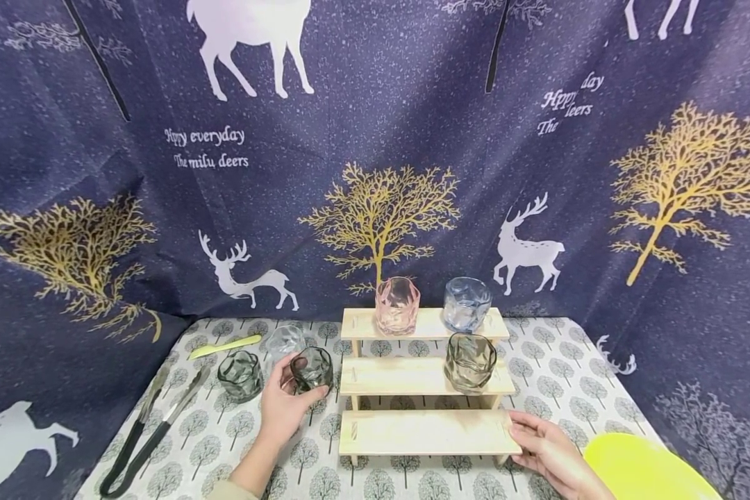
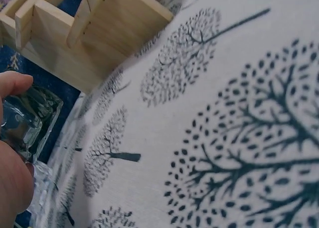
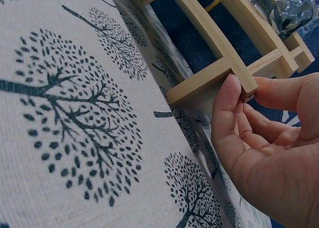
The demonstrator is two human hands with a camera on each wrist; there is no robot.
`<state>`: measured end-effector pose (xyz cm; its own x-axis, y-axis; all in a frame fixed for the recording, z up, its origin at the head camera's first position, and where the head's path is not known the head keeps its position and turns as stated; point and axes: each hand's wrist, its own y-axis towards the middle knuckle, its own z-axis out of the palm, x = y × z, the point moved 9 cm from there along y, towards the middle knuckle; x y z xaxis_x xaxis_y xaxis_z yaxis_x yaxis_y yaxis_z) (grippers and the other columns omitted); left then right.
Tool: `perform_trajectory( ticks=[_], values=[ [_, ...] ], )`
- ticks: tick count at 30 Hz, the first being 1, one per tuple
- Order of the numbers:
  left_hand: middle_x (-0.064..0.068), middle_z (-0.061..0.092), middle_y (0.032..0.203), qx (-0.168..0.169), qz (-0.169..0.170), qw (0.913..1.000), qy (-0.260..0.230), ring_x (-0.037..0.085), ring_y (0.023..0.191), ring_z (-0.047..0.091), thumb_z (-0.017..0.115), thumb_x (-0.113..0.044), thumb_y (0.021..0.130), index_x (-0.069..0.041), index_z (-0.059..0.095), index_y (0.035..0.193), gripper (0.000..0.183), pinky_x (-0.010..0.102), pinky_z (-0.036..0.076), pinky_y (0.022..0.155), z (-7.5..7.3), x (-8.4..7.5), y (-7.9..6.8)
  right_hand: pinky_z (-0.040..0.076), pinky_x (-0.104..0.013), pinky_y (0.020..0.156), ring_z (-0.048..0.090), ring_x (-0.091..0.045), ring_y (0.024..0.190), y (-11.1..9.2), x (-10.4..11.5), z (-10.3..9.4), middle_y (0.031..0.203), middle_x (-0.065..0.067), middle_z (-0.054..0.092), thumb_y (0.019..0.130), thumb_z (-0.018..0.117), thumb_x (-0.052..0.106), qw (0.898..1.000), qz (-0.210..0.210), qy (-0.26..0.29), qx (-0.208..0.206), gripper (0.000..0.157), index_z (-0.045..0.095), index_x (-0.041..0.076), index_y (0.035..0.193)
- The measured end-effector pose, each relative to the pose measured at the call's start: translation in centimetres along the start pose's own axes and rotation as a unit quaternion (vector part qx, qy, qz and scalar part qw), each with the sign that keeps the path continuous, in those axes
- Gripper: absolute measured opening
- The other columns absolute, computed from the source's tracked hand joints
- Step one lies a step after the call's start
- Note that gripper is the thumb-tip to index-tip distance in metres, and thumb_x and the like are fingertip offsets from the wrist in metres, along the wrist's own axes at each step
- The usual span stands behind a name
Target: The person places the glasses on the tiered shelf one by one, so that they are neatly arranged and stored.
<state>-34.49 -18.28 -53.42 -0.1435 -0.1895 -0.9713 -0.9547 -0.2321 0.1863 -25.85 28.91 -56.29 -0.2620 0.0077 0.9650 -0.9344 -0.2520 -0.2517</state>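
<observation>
My left hand grips a dark grey glass, thumb on its near side, left of a three-tier wooden stand. In the left wrist view the glass is partly hidden by the fingers. My right hand pinches the right end of the stand's lowest step; the right wrist view shows thumb and finger on that corner of the wood. A pink glass and a blue glass stand on the top step. A brownish glass occupies the middle step's right side.
Another dark grey glass and a clear glass stand on the tree-patterned cloth at the left. Black-handled tongs and a yellow-green knife-like utensil lie farther left. Something bright yellow is at the lower right.
</observation>
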Motion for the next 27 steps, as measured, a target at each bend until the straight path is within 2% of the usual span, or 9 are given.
perform_trajectory(
  ticks=[3, 5, 10, 14, 22, 27],
  values=[
    [0.01, 0.059, 0.132, -0.004, 0.004, 1.0, 0.007, 0.024, 0.125, 0.053, 0.096, -0.004, 0.069, -0.01, 0.052, 0.148, 0.09, 0.043, 0.04, 0.116, -0.3, -0.9, -0.5, 0.06, -0.031, 0.083, 0.067, -0.016, 0.096, 0.0, 0.1, 0.1, 0.116, -0.004, 0.065, 0.11, 0.051, 0.013, 1.0, -0.002, 0.003, 0.004, 0.064, 0.016, -0.021, 0.152],
    [0.01, 0.06, 0.131, -0.008, 0.008, 0.9999, 0.011, 0.023, 0.122, 0.053, 0.097, -0.006, 0.069, -0.011, 0.053, 0.146, 0.089, 0.04, 0.042, 0.113, -0.6, -1.6, -0.8, 0.06, -0.031, 0.083, 0.067, -0.016, 0.096, 0.0, 0.2, 0.1, 0.117, -0.004, 0.065, 0.109, 0.051, 0.012, 1.0, -0.006, 0.002, 0.007, 0.065, 0.015, -0.021, 0.152],
    [0.007, 0.06, 0.131, -0.024, 0.013, 0.9995, 0.014, 0.019, 0.119, 0.053, 0.098, -0.009, 0.068, -0.016, 0.056, 0.143, 0.086, 0.018, 0.045, 0.103, -1.2, -3.3, -1.2, 0.06, -0.03, 0.083, 0.066, -0.017, 0.096, 0.1, 0.1, 0.0, 0.116, -0.005, 0.065, 0.109, 0.053, 0.013, 1.0, 0.001, 0.003, 0.001, 0.067, 0.016, -0.021, 0.153],
    [0.008, 0.06, 0.128, -0.034, 0.021, 0.9991, 0.013, 0.02, 0.117, 0.053, 0.099, -0.008, 0.066, -0.016, 0.058, 0.141, 0.086, 0.011, 0.045, 0.097, -1.6, -4.8, -1.7, 0.06, -0.031, 0.083, 0.066, -0.017, 0.096, 0.0, 0.0, 0.0, 0.116, -0.005, 0.065, 0.109, 0.052, 0.013, 1.0, 0.0, -0.001, 0.003, 0.066, 0.016, -0.021, 0.153],
    [0.007, 0.07, 0.12, -0.039, 0.056, 0.9974, -0.022, 0.018, 0.114, 0.059, 0.099, -0.002, 0.063, -0.013, 0.061, 0.135, 0.082, 0.015, 0.048, 0.098, -1.9, -7.7, -2.5, 0.06, -0.032, 0.084, 0.066, -0.017, 0.098, 0.0, -0.1, -0.1, 0.116, -0.005, 0.064, 0.11, 0.05, 0.012, 1.0, 0.0, -0.011, -0.002, 0.064, 0.016, -0.021, 0.153],
    [0.01, 0.072, 0.118, -0.022, 0.083, 0.995, -0.05, 0.021, 0.111, 0.062, 0.098, 0.003, 0.062, -0.01, 0.062, 0.134, 0.082, 0.019, 0.049, 0.1, -1.3, -9.4, -3.0, 0.06, -0.032, 0.084, 0.066, -0.016, 0.097, 0.0, -0.1, 0.0, 0.116, -0.005, 0.065, 0.11, 0.05, 0.012, 1.0, -0.002, -0.01, 0.0, 0.063, 0.017, -0.021, 0.153]
  ],
)
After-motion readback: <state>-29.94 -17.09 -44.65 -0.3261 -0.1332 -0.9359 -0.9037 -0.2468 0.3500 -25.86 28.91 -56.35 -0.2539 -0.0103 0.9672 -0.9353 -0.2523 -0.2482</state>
